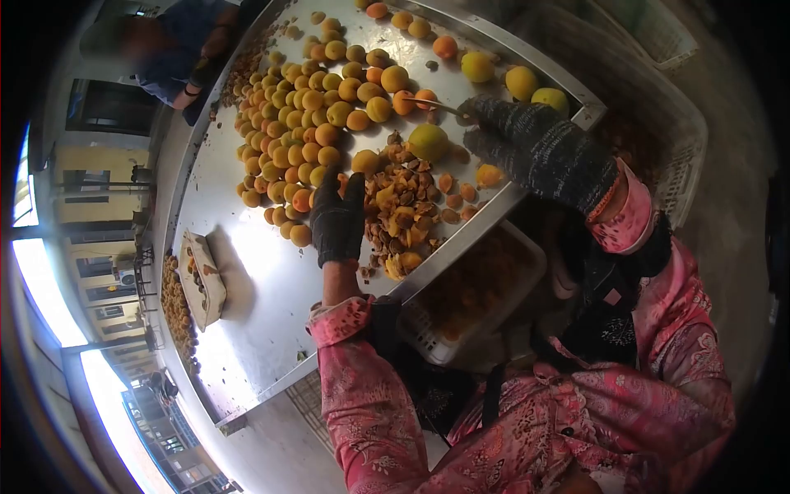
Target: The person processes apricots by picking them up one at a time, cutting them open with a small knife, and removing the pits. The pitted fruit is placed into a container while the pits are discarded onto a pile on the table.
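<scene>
Apricots (pixel 327 134) spread inward from the tabletop's (pixel 276 329) near edge look light, bruisable, best cupped round their sides. My left hand (pixel 337 221) meets them, grip unclear to me. Near the right corner, my right hand (pixel 539 150) grasps a thin tool (pixel 436 104).

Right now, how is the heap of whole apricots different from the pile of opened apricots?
The heap of whole apricots shows round, intact fruits; the pile of opened apricots shows torn flesh mixed with brown pits. The whole heap spreads wide, while the opened pile is smaller and nearer the person's body. Both have orange-yellow flesh or skin and lie on the metal table.
</scene>
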`<state>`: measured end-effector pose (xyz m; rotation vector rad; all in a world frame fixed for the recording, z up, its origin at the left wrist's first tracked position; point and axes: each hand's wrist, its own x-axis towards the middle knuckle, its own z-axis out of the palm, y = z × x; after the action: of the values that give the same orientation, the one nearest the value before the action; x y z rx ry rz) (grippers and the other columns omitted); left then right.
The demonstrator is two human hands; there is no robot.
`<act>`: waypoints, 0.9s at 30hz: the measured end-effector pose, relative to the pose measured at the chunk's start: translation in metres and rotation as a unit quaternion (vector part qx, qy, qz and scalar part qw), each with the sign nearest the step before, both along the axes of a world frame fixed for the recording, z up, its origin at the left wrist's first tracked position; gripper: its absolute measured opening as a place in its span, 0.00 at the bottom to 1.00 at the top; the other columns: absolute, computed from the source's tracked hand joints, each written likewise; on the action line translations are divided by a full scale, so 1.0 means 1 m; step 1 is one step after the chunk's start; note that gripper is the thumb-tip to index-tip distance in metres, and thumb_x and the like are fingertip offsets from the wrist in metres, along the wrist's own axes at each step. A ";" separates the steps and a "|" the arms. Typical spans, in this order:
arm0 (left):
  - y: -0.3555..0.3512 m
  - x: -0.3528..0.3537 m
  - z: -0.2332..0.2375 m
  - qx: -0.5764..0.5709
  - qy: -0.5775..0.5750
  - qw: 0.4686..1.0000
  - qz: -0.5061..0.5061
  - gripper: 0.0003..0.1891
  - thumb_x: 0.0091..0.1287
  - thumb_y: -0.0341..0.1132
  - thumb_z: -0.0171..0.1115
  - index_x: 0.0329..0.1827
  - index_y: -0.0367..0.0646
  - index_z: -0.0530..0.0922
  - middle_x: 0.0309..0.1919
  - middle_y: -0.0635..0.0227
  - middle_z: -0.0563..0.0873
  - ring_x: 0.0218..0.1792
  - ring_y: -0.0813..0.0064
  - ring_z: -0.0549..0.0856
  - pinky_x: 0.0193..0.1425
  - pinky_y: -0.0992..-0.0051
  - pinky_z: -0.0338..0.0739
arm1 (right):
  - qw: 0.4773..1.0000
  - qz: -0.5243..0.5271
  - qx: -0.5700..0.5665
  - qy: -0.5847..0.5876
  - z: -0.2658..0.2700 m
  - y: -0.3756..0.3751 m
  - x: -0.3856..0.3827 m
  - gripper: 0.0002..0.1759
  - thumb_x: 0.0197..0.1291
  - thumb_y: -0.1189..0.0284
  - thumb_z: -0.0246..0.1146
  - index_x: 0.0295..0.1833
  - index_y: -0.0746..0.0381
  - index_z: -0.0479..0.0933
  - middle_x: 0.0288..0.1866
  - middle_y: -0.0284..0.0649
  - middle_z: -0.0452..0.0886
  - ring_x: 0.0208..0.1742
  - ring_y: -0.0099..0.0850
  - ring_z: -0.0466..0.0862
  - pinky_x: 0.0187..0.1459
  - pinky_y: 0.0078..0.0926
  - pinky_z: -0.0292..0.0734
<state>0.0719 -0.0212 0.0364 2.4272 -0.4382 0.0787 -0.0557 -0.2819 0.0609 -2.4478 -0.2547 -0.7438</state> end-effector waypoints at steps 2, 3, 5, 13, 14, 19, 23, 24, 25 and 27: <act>-0.007 0.018 -0.003 0.050 -0.019 0.998 -0.029 0.23 0.61 0.43 0.60 0.57 0.41 0.71 0.44 0.59 0.80 0.43 0.67 0.81 0.42 0.71 0.76 | 0.992 0.000 0.094 0.081 -0.002 0.005 0.005 0.15 0.56 0.69 0.62 0.48 0.62 0.74 0.36 0.44 0.81 0.37 0.35 0.82 0.38 0.31 0.76; -0.013 0.024 -0.001 0.101 -0.033 0.993 -0.058 0.25 0.60 0.43 0.61 0.58 0.40 0.70 0.47 0.56 0.80 0.47 0.65 0.80 0.48 0.69 0.75 | 0.983 -0.001 0.140 0.122 -0.003 0.006 0.007 0.16 0.57 0.68 0.62 0.49 0.61 0.74 0.36 0.44 0.81 0.37 0.34 0.83 0.38 0.31 0.76; -0.026 0.027 -0.005 0.118 -0.014 0.991 -0.063 0.27 0.58 0.44 0.62 0.58 0.39 0.70 0.49 0.53 0.79 0.51 0.61 0.78 0.56 0.67 0.70 | 0.989 -0.010 0.101 0.104 -0.009 0.010 0.012 0.18 0.57 0.67 0.61 0.52 0.63 0.72 0.36 0.44 0.81 0.37 0.36 0.82 0.38 0.32 0.77; -0.008 0.012 0.008 -0.271 0.249 0.930 -0.007 0.20 0.67 0.49 0.51 0.51 0.42 0.72 0.37 0.62 0.80 0.30 0.73 0.80 0.35 0.75 0.77 | 0.991 -0.018 0.107 0.077 -0.006 0.025 0.018 0.21 0.57 0.62 0.62 0.51 0.64 0.74 0.33 0.48 0.80 0.35 0.43 0.81 0.36 0.39 0.75; 0.000 0.007 0.011 -0.383 0.305 0.872 -0.007 0.21 0.67 0.51 0.50 0.51 0.43 0.72 0.37 0.62 0.80 0.31 0.72 0.80 0.36 0.74 0.77 | 0.991 -0.007 0.103 0.091 -0.007 0.027 0.020 0.20 0.57 0.62 0.62 0.51 0.64 0.74 0.34 0.48 0.81 0.36 0.42 0.81 0.37 0.38 0.76; 0.002 -0.045 0.046 -0.658 0.338 0.673 -0.009 0.28 0.66 0.54 0.49 0.56 0.37 0.64 0.44 0.59 0.79 0.39 0.67 0.78 0.43 0.68 0.74 | 0.953 0.066 0.283 0.086 0.006 0.054 0.015 0.18 0.58 0.66 0.60 0.50 0.65 0.74 0.34 0.48 0.80 0.35 0.40 0.82 0.40 0.35 0.77; -0.009 -0.072 0.041 -0.728 0.316 0.608 -0.011 0.30 0.66 0.53 0.49 0.60 0.36 0.61 0.54 0.52 0.73 0.55 0.59 0.74 0.59 0.60 0.69 | 0.804 0.119 0.480 0.331 0.042 0.077 0.003 0.17 0.60 0.65 0.58 0.53 0.61 0.72 0.36 0.37 0.78 0.25 0.21 0.76 0.26 0.18 0.73; -0.013 -0.076 0.037 -0.694 0.278 0.664 -0.023 0.30 0.68 0.52 0.46 0.62 0.36 0.60 0.58 0.50 0.70 0.57 0.60 0.72 0.64 0.61 0.65 | 0.759 0.125 0.540 0.342 0.041 0.084 0.004 0.17 0.62 0.66 0.55 0.54 0.59 0.72 0.34 0.35 0.78 0.20 0.18 0.73 0.21 0.16 0.70; -0.015 -0.078 0.033 -0.700 0.283 0.655 -0.016 0.30 0.68 0.52 0.46 0.62 0.36 0.60 0.58 0.50 0.70 0.57 0.60 0.72 0.64 0.61 0.65 | 0.709 0.130 0.597 0.352 0.039 0.089 0.008 0.16 0.65 0.66 0.52 0.56 0.58 0.72 0.31 0.33 0.78 0.15 0.16 0.70 0.16 0.14 0.66; -0.018 -0.086 0.025 -0.711 0.281 0.644 -0.013 0.25 0.69 0.44 0.47 0.62 0.35 0.59 0.58 0.51 0.69 0.58 0.60 0.71 0.65 0.62 0.64 | 0.724 0.111 0.585 0.350 0.024 0.098 0.009 0.17 0.65 0.65 0.51 0.57 0.56 0.72 0.31 0.32 0.78 0.16 0.17 0.71 0.16 0.15 0.67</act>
<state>-0.0145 -0.0388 0.0615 0.7585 -0.0125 -0.2608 -0.0462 -0.1835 0.0847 -1.2500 0.1943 0.2028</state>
